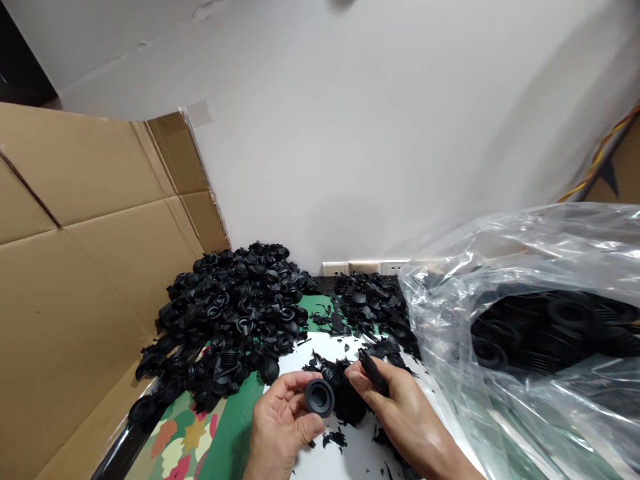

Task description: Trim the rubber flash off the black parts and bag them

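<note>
Small black ribbed rubber bellows boot (320, 398) sits just in front of heap of black rubber parts (235, 313), btwn both hands. Left hand (280, 423) curled, pinching its round collar; right hand (405, 413) pinches thin black rubber strip (373, 373) at ribbed end. Prob. light, soft, squashy, grippy; thick collar = firmest hold.

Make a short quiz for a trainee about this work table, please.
1. True or false: the left hand holds a black rubber bellows.
2. Where is the clear plastic bag? A) on the left B) on the right
3. Fill in: the pile of black parts lies beside brown ____.
Key: 1 true; 2 B; 3 cardboard.
</note>
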Motion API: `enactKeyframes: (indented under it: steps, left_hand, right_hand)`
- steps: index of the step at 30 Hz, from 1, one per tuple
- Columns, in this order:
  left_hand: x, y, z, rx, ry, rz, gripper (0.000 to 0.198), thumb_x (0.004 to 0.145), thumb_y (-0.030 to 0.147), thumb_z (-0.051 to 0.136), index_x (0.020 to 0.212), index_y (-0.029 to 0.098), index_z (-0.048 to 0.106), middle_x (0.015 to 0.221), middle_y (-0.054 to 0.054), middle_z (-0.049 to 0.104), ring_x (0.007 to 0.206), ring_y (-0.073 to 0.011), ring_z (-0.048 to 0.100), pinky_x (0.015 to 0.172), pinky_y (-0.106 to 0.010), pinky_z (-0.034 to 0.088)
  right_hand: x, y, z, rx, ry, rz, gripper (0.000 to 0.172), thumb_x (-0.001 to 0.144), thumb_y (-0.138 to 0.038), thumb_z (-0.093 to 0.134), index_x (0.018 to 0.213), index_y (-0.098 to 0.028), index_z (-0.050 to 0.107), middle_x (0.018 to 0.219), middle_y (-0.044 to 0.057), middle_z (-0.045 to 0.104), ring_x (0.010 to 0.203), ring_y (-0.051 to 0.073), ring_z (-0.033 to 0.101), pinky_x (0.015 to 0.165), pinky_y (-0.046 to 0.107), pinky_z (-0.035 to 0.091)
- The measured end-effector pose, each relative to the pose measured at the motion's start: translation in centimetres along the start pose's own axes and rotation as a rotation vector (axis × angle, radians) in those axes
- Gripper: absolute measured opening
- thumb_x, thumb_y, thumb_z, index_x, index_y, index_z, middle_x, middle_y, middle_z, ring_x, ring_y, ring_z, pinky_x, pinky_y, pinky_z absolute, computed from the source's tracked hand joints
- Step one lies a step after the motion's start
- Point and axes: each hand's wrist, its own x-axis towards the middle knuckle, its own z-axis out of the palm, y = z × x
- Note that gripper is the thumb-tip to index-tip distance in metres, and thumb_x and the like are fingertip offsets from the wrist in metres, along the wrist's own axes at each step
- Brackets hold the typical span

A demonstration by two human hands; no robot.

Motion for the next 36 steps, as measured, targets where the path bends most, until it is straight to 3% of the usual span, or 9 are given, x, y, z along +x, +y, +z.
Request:
enactKeyframes:
  steps: [5, 10, 15, 21, 25, 29, 31, 33, 36]
  left_hand:
    - [0.0, -0.7, -0.2, 0.002, -0.042, -0.007, 0.043, 0.046, 0.023, 0.087, 0.085, 0.013, 0.074, 0.078, -0.011, 0.074, 0.069, -0.0200, 0.065, 0.062, -0.026, 0.052]
    - [-0.1, -0.8, -0.2, 0.008, -0.075, -0.060, 0.044, 0.047, 0.022, 0.086, 0.088, 0.014, 0.075, 0.071, -0.009, 0.073, 0.068, -0.0204, 0.065, 0.063, -0.027, 0.052]
    - [-0.2, -0.5, 0.1, 0.033, -0.079, -0.086, 0.035, 0.051, 0.018, 0.082, 0.086, 0.014, 0.075, 0.073, -0.008, 0.074, 0.068, -0.0184, 0.064, 0.058, -0.023, 0.050]
    - [0.0, -0.6, -0.3, 0.093, -0.097, 0.001, 0.031, 0.055, 0.012, 0.077, 0.085, 0.018, 0.074, 0.094, -0.009, 0.074, 0.075, -0.0193, 0.064, 0.062, -0.025, 0.051]
    - [0.0, -0.6, -0.7, 0.124, -0.071, 0.036, 0.032, 0.055, 0.011, 0.076, 0.087, 0.017, 0.074, 0.098, -0.011, 0.073, 0.076, -0.0202, 0.065, 0.063, -0.026, 0.052]
    - [0.0, -0.7, -0.6, 0.092, -0.050, 0.051, 0.035, 0.053, 0.009, 0.077, 0.087, 0.017, 0.074, 0.093, -0.009, 0.074, 0.077, -0.0204, 0.065, 0.063, -0.025, 0.052]
    - [0.0, -0.7, -0.5, 0.067, -0.026, 0.054, 0.036, 0.051, 0.008, 0.078, 0.086, 0.018, 0.074, 0.087, -0.008, 0.074, 0.075, -0.0196, 0.065, 0.061, -0.024, 0.051]
    - [0.0, -0.8, -0.6, 0.059, -0.010, 0.053, 0.037, 0.050, 0.007, 0.079, 0.084, 0.018, 0.074, 0.081, -0.007, 0.073, 0.074, -0.0192, 0.064, 0.060, -0.023, 0.051]
    - [0.1, -1.0, -0.9, 0.060, -0.020, 0.055, 0.038, 0.050, 0.007, 0.079, 0.086, 0.017, 0.074, 0.077, -0.006, 0.072, 0.070, -0.0184, 0.064, 0.058, -0.022, 0.050]
  right_hand:
    - [-0.2, -0.2, 1.1, 0.149, -0.055, -0.012, 0.030, 0.077, -0.043, 0.053, 0.063, -0.017, 0.056, 0.058, -0.002, 0.049, 0.058, 0.015, 0.045, 0.053, 0.025, 0.036]
    - [-0.2, -0.5, 1.8, 0.160, -0.057, -0.016, 0.026, 0.074, -0.039, 0.052, 0.058, -0.018, 0.049, 0.057, -0.002, 0.047, 0.058, 0.015, 0.043, 0.054, 0.025, 0.035]
    - [-0.1, -0.3, 2.2, 0.229, -0.022, 0.080, 0.021, 0.070, -0.035, 0.055, 0.058, -0.019, 0.050, 0.055, -0.004, 0.046, 0.054, 0.013, 0.043, 0.051, 0.025, 0.034]
    - [0.4, 0.4, 1.4, 0.588, 0.096, 0.222, 0.028, 0.069, -0.042, 0.062, 0.060, -0.021, 0.046, 0.044, -0.012, 0.027, 0.038, 0.006, 0.021, 0.039, 0.021, 0.017]
    - [0.7, 0.5, -0.1, 0.643, 0.128, 0.240, 0.033, 0.071, -0.045, 0.059, 0.058, -0.023, 0.038, 0.045, -0.014, 0.020, 0.038, 0.005, 0.012, 0.039, 0.021, 0.012]
    - [0.7, 0.9, -0.6, 0.466, 0.217, 0.231, 0.032, 0.067, -0.044, 0.061, 0.054, -0.023, 0.041, 0.042, -0.010, 0.030, 0.036, 0.007, 0.024, 0.039, 0.023, 0.018]
    - [0.6, 0.9, -0.7, 0.296, 0.319, 0.142, 0.018, 0.062, -0.035, 0.063, 0.062, -0.021, 0.052, 0.050, -0.005, 0.044, 0.045, 0.013, 0.041, 0.044, 0.025, 0.029]
    - [0.5, 0.7, -0.8, 0.145, 0.379, 0.051, 0.017, 0.058, -0.028, 0.061, 0.073, -0.020, 0.059, 0.063, -0.001, 0.055, 0.060, 0.018, 0.052, 0.054, 0.028, 0.038]
    - [0.3, 0.5, -0.8, -0.009, 0.274, 0.022, 0.017, 0.067, -0.037, 0.056, 0.064, -0.021, 0.057, 0.060, 0.001, 0.057, 0.061, 0.020, 0.054, 0.057, 0.030, 0.040]
